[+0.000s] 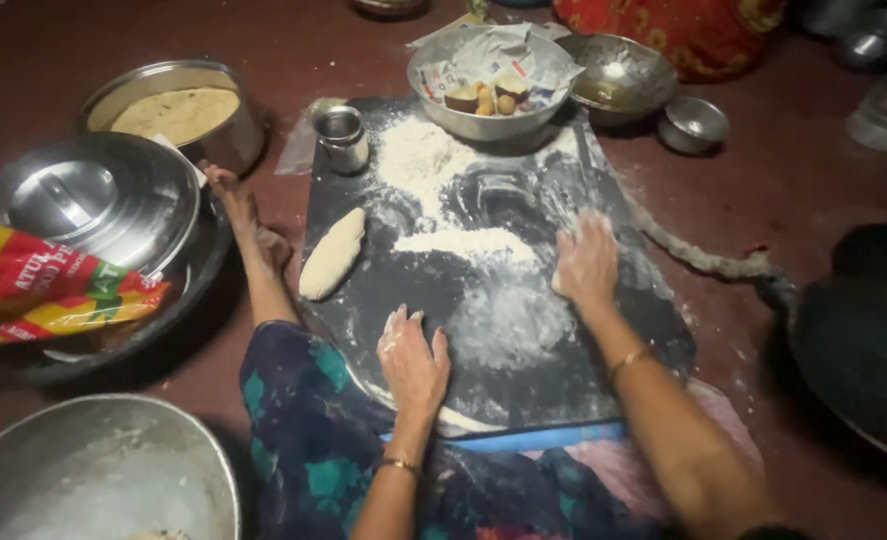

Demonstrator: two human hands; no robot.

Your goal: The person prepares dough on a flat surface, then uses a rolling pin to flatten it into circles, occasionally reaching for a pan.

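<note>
Dough piece: small pale lump [560, 283] under my right hand [588, 262], right-centre of the dark floured board [524, 375]; mostly hidden by the palm.
Right hand: flat, fingers spread, pressing down on the lump; not curled round it, more a press than a grasp.
Left hand: [412, 362] flat near the board's front edge, floury fingers, open palm down, holding nothing.
Second dough: long oval roll [333, 253] lying at the board's left edge, apart from both hands, untouched.
Flour: loose heap [419, 152] at the far left of the board, thinner streak [464, 243] in the middle, dusting all over.
Progress: I judge it part way. Flat breads already stacked in the steel tin [176, 113] at far left; one lump under my hand, the roll not yet divided.
Edges: steel bowl with packets [491, 82] sits over the far edge, small steel cup [343, 137] at the far-left corner, my bare foot [244, 215] just beside the left edge.
Open room: centre and near-right of the board are free; right side drops to floor with a twisted rope [709, 260] near.
Other: lidded steel pot [89, 200] and a coloured bag [44, 290] to my left, well off the board.
</note>
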